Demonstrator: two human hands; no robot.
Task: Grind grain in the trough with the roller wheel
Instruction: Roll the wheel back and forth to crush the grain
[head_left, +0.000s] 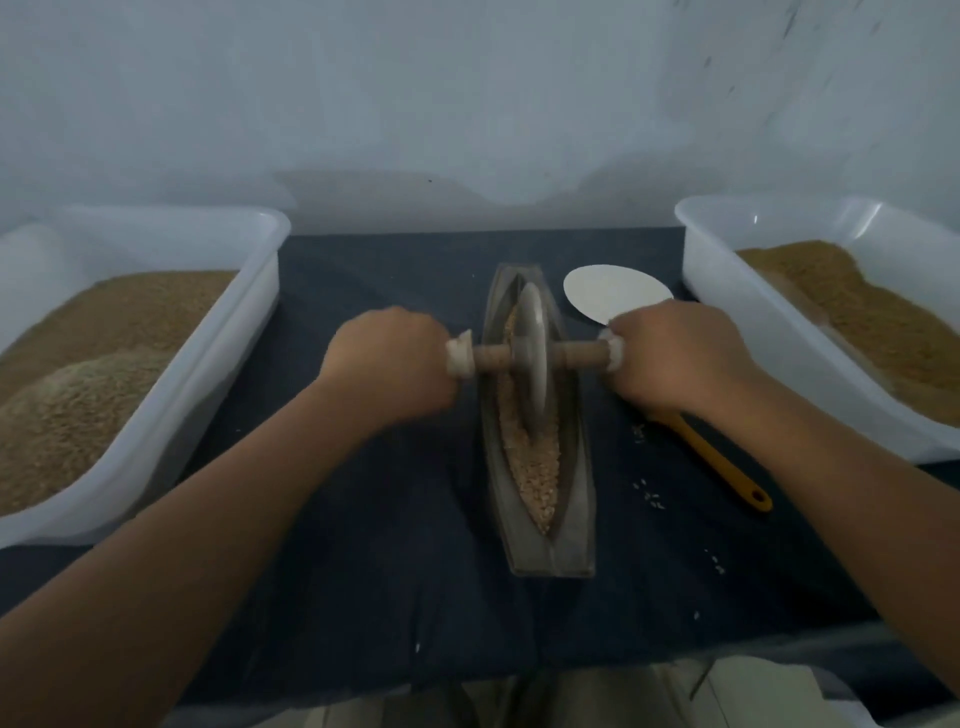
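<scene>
A narrow boat-shaped metal trough (571, 525) lies lengthwise on the dark cloth in the middle. Tan grain (537, 475) fills its groove. The roller wheel (532, 353), a grey disc on a wooden axle, stands upright in the groove toward the far half. My left hand (389, 358) grips the axle's left end. My right hand (675, 353) grips the right end. Both arms reach forward from the near edge.
A white tub (223, 332) of brown grain stands at the left, another white tub (727, 291) at the right. A spatula with a white blade (608, 291) and orange handle (722, 467) lies right of the trough. Stray grains (649, 496) dot the cloth. A pale wall rises behind.
</scene>
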